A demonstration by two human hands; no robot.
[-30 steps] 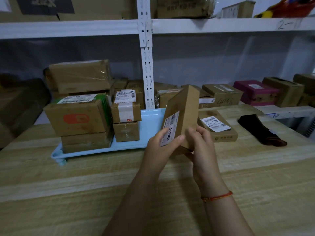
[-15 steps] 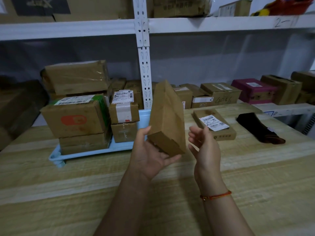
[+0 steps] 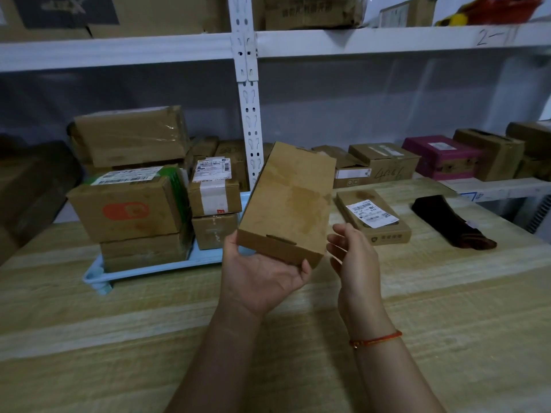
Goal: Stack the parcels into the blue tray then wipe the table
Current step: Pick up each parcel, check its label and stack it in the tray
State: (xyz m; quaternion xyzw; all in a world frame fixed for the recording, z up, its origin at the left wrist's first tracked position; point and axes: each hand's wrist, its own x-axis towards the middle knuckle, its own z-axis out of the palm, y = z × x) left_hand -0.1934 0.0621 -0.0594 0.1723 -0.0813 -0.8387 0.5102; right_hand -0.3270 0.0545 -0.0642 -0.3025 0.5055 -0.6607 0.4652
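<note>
Parcel (image 3: 287, 201) in left hand (image 3: 262, 275) | wooden table (image 3: 119, 338) | white shelving (image 3: 247, 93) behind

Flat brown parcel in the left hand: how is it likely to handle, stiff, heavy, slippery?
The flat brown parcel probably stays stiff: its cardboard faces look flat with crisp edges. Likely light, since the left hand alone props it tilted while the right hand hangs clear. Plain matte card, so probably not slippery.

pink box (image 3: 441, 156) on white shelf (image 3: 504, 186)
</note>
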